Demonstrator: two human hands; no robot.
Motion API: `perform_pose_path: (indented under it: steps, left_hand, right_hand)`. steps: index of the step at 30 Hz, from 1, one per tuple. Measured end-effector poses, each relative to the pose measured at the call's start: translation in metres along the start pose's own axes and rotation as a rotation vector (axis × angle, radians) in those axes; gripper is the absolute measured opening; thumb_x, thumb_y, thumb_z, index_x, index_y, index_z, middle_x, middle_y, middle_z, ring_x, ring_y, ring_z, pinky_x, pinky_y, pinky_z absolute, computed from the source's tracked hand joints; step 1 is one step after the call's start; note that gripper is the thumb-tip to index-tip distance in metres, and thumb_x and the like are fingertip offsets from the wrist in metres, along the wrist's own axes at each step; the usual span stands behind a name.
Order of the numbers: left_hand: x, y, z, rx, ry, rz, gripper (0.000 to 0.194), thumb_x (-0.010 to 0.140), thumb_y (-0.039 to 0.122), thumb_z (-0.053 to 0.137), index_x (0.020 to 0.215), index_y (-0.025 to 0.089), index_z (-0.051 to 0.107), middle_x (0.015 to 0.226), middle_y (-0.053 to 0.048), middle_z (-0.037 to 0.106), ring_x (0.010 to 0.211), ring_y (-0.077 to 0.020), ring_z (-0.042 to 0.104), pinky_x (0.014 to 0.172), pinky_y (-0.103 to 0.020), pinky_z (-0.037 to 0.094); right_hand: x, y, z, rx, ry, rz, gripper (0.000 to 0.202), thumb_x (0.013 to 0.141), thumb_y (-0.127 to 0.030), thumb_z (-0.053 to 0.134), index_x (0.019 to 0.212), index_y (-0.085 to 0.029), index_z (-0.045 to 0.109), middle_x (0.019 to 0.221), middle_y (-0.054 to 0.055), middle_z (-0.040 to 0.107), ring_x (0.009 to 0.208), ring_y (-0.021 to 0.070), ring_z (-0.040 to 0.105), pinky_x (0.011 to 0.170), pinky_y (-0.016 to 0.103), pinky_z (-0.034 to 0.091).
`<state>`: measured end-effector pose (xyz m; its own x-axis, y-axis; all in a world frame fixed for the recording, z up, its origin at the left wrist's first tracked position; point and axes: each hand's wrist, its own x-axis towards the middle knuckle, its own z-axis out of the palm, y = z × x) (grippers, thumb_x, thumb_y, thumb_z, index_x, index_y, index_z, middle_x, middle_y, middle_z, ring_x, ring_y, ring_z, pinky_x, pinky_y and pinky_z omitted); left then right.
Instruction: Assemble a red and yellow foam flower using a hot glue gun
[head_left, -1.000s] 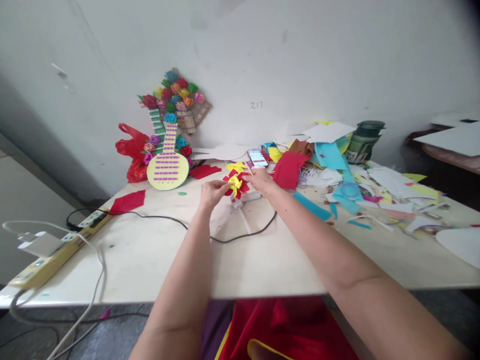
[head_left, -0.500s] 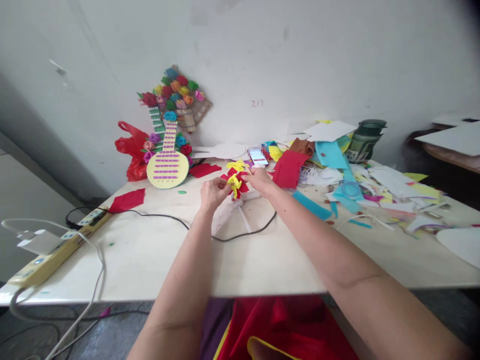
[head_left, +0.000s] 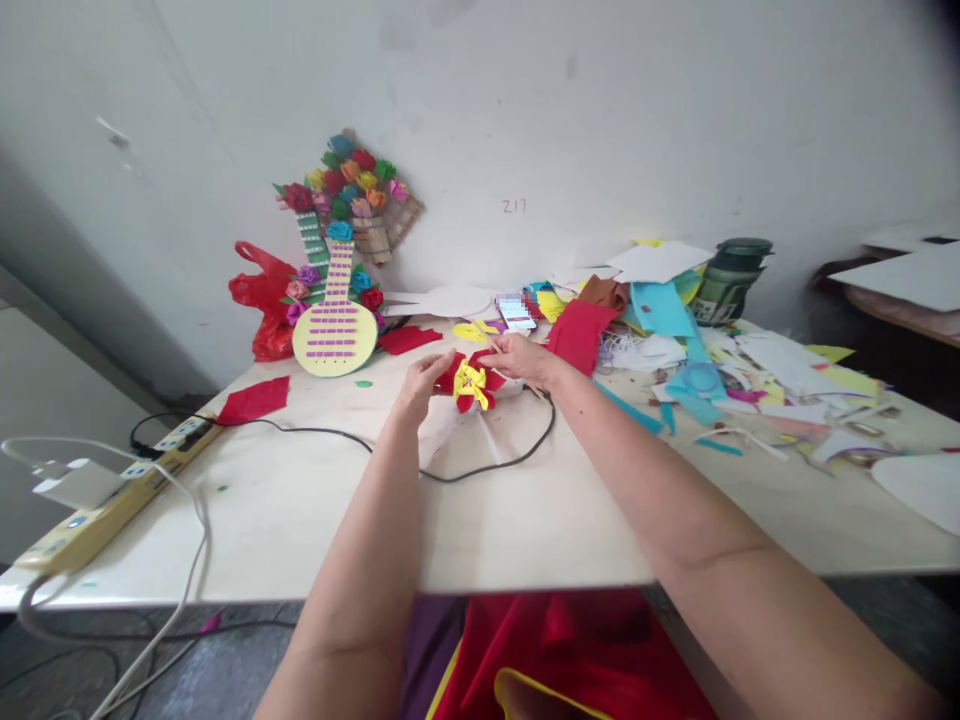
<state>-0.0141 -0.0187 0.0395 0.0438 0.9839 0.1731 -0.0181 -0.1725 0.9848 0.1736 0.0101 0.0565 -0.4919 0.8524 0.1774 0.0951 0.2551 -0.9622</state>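
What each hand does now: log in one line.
left hand: at red-yellow flower | right hand: holds thin stick | phone: beyond flower

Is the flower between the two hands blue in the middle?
No, the flower between the left hand and the right hand has a yellow middle with red petals around it.

Craft workspace, coloured scraps (head_left: 664, 310), decorative flowers (head_left: 350, 171)

The pale worktop (head_left: 525, 540) bears a yellow power strip (head_left: 124, 515), black cable (head_left: 450, 481), flat red piece (head_left: 255, 400) and colourful scraps (head_left: 787, 360).
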Motion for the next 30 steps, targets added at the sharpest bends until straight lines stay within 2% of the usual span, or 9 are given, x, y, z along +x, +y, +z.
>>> perform_pose_path:
  steps: [2,4,8,12,15,18,22,26,30]
  left_hand:
    - [-0.001,-0.002,0.002,-0.037,-0.119,-0.045,0.040,0.060,0.049,0.073,0.075,0.012,0.067,0.065,-0.006,0.064,0.055,-0.0136,0.058,0.048,-0.023,0.043]
    - [-0.001,-0.004,0.004,-0.095,-0.143,-0.038,0.035,0.059,0.043,0.076,0.071,0.012,0.067,0.061,-0.006,0.064,0.052,-0.0126,0.057,0.047,-0.022,0.042]
    - [0.003,-0.007,0.007,-0.253,0.022,0.013,0.031,0.057,0.038,0.077,0.072,0.012,0.067,0.065,-0.006,0.066,0.055,-0.0138,0.060,0.050,-0.023,0.045]
    - [0.008,-0.008,0.008,-0.368,0.227,0.005,0.034,0.052,0.036,0.077,0.075,0.013,0.066,0.065,-0.004,0.067,0.057,-0.0167,0.063,0.050,-0.025,0.047]
    - [0.010,-0.009,0.010,-0.457,0.290,0.036,0.031,0.051,0.032,0.077,0.073,0.014,0.064,0.064,-0.003,0.066,0.059,-0.0164,0.063,0.051,-0.024,0.047]
    - [0.009,-0.010,0.012,-0.505,0.240,0.054,0.024,0.052,0.027,0.074,0.068,0.014,0.062,0.063,-0.002,0.065,0.058,-0.0144,0.062,0.053,-0.022,0.047]
    - [0.006,-0.007,0.012,-0.502,0.140,-0.048,0.025,0.058,0.031,0.069,0.075,0.014,0.063,0.069,-0.003,0.067,0.062,-0.0163,0.063,0.055,-0.025,0.049]
    - [0.005,-0.006,0.007,-0.425,0.092,-0.108,0.031,0.062,0.038,0.067,0.082,0.015,0.065,0.072,-0.003,0.068,0.065,-0.0171,0.064,0.057,-0.025,0.050]
    - [0.002,-0.003,0.002,-0.321,-0.090,-0.109,0.034,0.057,0.026,0.071,0.088,0.012,0.067,0.081,-0.006,0.069,0.072,-0.0170,0.065,0.062,-0.024,0.049]
  right_hand:
    - [-0.001,0.000,0.001,-0.020,-0.013,0.007,0.030,0.063,-0.031,0.067,0.059,-0.019,0.040,0.044,-0.012,0.028,0.040,0.0029,0.022,0.043,0.022,0.014]
    - [0.000,0.002,0.003,-0.048,0.060,-0.002,0.029,0.065,-0.031,0.067,0.059,-0.019,0.041,0.046,-0.010,0.032,0.042,0.0033,0.025,0.043,0.021,0.016]
    - [0.003,0.002,0.005,-0.016,0.271,0.053,0.022,0.075,-0.034,0.061,0.067,-0.018,0.048,0.045,-0.010,0.030,0.039,0.0035,0.021,0.039,0.021,0.013]
    - [0.004,-0.001,0.005,0.166,0.246,0.144,0.018,0.081,-0.029,0.057,0.071,-0.019,0.045,0.045,-0.009,0.039,0.034,0.0026,0.019,0.036,0.020,0.009]
    - [0.003,-0.002,0.006,0.256,0.191,0.158,0.019,0.080,-0.025,0.059,0.071,-0.019,0.044,0.049,-0.004,0.052,0.033,0.0016,0.021,0.035,0.019,0.009]
    - [0.003,-0.002,0.006,0.273,0.213,0.160,0.014,0.079,-0.021,0.059,0.072,-0.017,0.047,0.048,-0.003,0.054,0.031,0.0010,0.018,0.033,0.018,0.008]
    - [0.003,-0.003,0.003,0.284,0.233,0.181,0.008,0.075,-0.013,0.059,0.073,-0.016,0.051,0.046,-0.003,0.054,0.030,0.0007,0.017,0.033,0.018,0.007]
    - [0.002,-0.003,0.000,0.228,0.142,0.175,0.011,0.068,-0.009,0.063,0.069,-0.015,0.053,0.042,-0.005,0.050,0.032,0.0012,0.020,0.034,0.018,0.008]
    - [0.001,-0.004,0.004,0.097,0.053,0.108,0.013,0.064,-0.015,0.069,0.063,-0.014,0.056,0.047,-0.003,0.053,0.038,0.0023,0.028,0.037,0.018,0.015]
